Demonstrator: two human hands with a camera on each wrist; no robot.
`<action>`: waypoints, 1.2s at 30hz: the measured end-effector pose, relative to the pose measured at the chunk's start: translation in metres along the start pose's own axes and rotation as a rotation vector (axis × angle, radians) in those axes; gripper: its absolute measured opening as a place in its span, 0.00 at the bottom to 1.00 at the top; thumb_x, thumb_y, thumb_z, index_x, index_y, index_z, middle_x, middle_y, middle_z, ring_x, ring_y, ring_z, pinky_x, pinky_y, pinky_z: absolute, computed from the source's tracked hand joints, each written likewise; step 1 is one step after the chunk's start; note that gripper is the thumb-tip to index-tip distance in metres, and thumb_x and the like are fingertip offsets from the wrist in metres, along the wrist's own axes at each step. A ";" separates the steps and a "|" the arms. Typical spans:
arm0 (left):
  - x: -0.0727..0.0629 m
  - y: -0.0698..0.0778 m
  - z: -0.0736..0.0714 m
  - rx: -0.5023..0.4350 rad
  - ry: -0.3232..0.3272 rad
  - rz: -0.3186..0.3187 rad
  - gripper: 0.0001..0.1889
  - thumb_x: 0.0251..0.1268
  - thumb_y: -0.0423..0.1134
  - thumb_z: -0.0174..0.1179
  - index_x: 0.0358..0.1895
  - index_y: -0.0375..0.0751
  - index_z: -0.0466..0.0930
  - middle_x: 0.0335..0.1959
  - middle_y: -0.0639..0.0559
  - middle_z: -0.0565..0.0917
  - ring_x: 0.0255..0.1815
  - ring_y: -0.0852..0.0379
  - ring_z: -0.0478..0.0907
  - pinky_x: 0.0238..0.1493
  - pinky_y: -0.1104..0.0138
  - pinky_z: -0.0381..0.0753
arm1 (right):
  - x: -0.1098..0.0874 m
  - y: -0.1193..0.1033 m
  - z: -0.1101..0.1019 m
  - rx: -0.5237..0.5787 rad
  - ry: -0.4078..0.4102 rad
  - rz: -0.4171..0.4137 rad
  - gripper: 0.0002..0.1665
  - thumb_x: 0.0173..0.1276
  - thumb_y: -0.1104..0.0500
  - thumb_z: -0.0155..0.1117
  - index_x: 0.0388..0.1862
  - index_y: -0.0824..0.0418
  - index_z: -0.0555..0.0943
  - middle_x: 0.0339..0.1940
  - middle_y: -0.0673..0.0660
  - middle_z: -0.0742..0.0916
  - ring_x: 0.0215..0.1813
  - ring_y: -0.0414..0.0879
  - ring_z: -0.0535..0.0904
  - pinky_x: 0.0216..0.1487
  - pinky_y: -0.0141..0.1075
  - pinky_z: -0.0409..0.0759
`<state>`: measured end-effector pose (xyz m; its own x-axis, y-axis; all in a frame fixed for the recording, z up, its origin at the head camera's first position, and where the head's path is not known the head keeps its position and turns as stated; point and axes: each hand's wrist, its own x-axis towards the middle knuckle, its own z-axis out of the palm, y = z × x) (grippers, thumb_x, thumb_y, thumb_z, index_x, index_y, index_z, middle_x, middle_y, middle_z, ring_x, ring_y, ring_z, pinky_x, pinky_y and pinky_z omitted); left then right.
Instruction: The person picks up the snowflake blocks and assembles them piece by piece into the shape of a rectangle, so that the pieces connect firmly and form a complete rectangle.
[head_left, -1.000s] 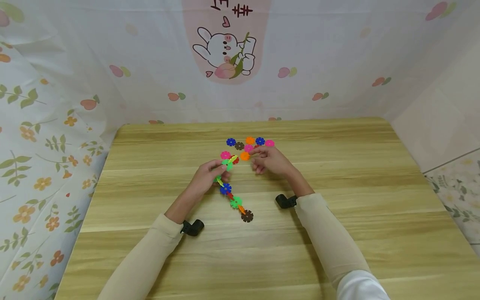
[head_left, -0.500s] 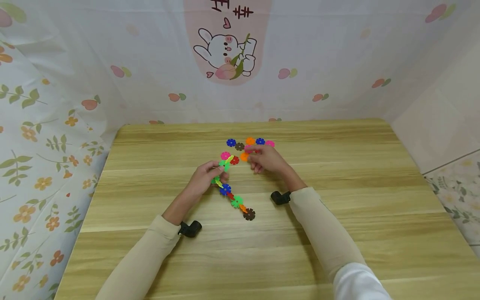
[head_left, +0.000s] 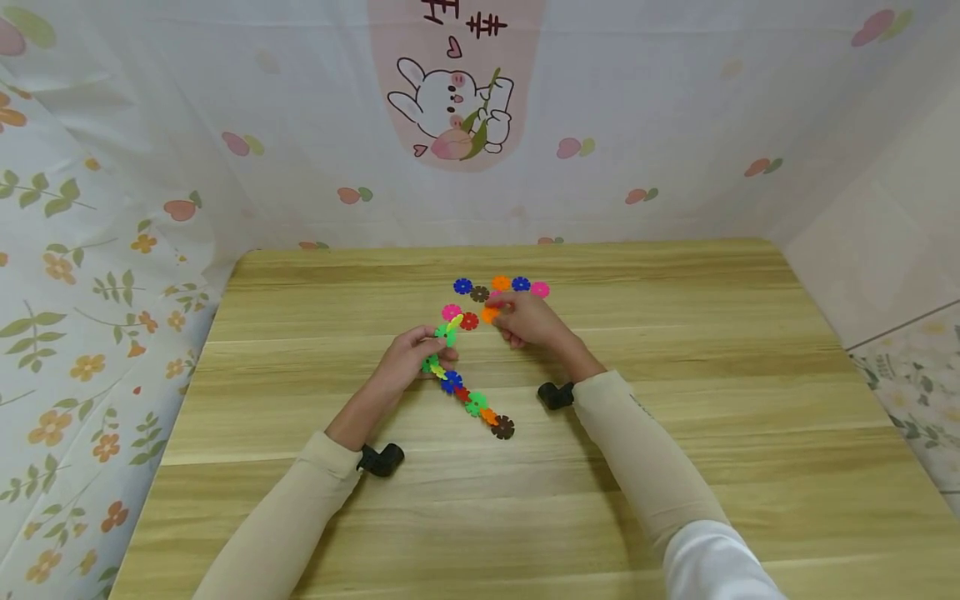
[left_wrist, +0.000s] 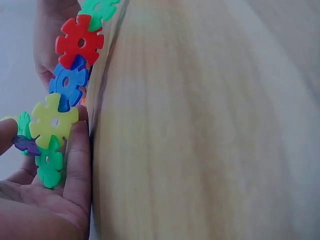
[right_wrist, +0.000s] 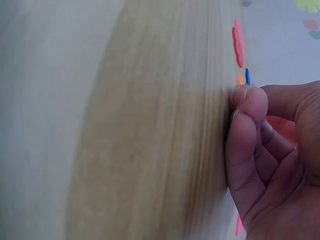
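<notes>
My left hand (head_left: 415,357) holds a chain of interlocked plastic snowflake discs (head_left: 452,382), gripping it near its upper end. Between thumb and fingers sits a green disc (head_left: 446,336), with a yellow disc (head_left: 455,322) standing up from it. The rest of the chain runs down to a brown disc (head_left: 503,427) by the table. In the left wrist view, a yellow disc (left_wrist: 52,121) links blue and green ones beside the fingers. My right hand (head_left: 531,319) has its thumb and index finger at an orange disc (head_left: 489,315), pinching its edge; the fingers partly hide it.
Loose discs lie farther back: a blue disc (head_left: 462,286), a brown disc (head_left: 480,293), an orange disc (head_left: 501,283), and a pink disc (head_left: 540,289). A red disc (head_left: 468,321) is near the left hand. A printed cloth (head_left: 600,100) hangs behind the wooden table (head_left: 675,400).
The right hand has shifted slightly left and its fingers have closed in on the orange disc. The left hand has tilted the chain a little; its brown end has swung slightly right.
</notes>
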<state>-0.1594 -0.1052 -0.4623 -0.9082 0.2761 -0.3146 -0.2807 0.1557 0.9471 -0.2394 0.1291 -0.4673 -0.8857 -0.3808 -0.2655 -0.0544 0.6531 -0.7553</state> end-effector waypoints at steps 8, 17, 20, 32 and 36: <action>0.005 -0.003 -0.003 -0.047 -0.020 -0.021 0.13 0.76 0.44 0.50 0.48 0.37 0.74 0.45 0.39 0.85 0.43 0.51 0.85 0.43 0.63 0.82 | 0.002 -0.002 -0.002 0.051 -0.011 0.061 0.17 0.71 0.61 0.60 0.56 0.64 0.71 0.21 0.57 0.81 0.16 0.45 0.76 0.23 0.36 0.82; 0.007 -0.004 -0.004 -0.064 -0.034 -0.022 0.12 0.76 0.44 0.50 0.47 0.37 0.73 0.46 0.37 0.84 0.45 0.48 0.85 0.45 0.63 0.83 | -0.004 -0.001 -0.006 0.068 -0.008 0.093 0.12 0.70 0.59 0.62 0.39 0.63 0.68 0.20 0.57 0.81 0.16 0.46 0.76 0.22 0.35 0.80; 0.007 -0.004 -0.005 -0.058 -0.038 -0.021 0.13 0.76 0.44 0.50 0.47 0.36 0.73 0.46 0.36 0.84 0.46 0.47 0.84 0.44 0.63 0.83 | -0.004 0.001 -0.006 0.061 -0.004 0.084 0.12 0.72 0.57 0.60 0.37 0.63 0.69 0.21 0.57 0.81 0.17 0.47 0.77 0.24 0.36 0.81; 0.009 -0.003 -0.003 -0.063 -0.015 -0.040 0.16 0.78 0.45 0.46 0.43 0.34 0.74 0.42 0.38 0.85 0.37 0.53 0.85 0.41 0.66 0.83 | -0.011 -0.009 -0.006 0.087 0.010 0.034 0.13 0.77 0.57 0.50 0.34 0.64 0.76 0.23 0.58 0.83 0.21 0.49 0.80 0.27 0.38 0.83; 0.010 -0.004 -0.003 -0.074 -0.010 -0.042 0.16 0.79 0.45 0.44 0.44 0.35 0.75 0.41 0.37 0.85 0.35 0.54 0.85 0.43 0.62 0.85 | -0.015 -0.016 -0.006 0.128 0.008 0.019 0.15 0.77 0.57 0.50 0.36 0.66 0.77 0.24 0.59 0.83 0.22 0.49 0.80 0.29 0.38 0.83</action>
<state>-0.1687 -0.1055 -0.4692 -0.8920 0.2805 -0.3545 -0.3412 0.0968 0.9350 -0.2281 0.1285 -0.4477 -0.8899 -0.3630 -0.2762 0.0218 0.5711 -0.8206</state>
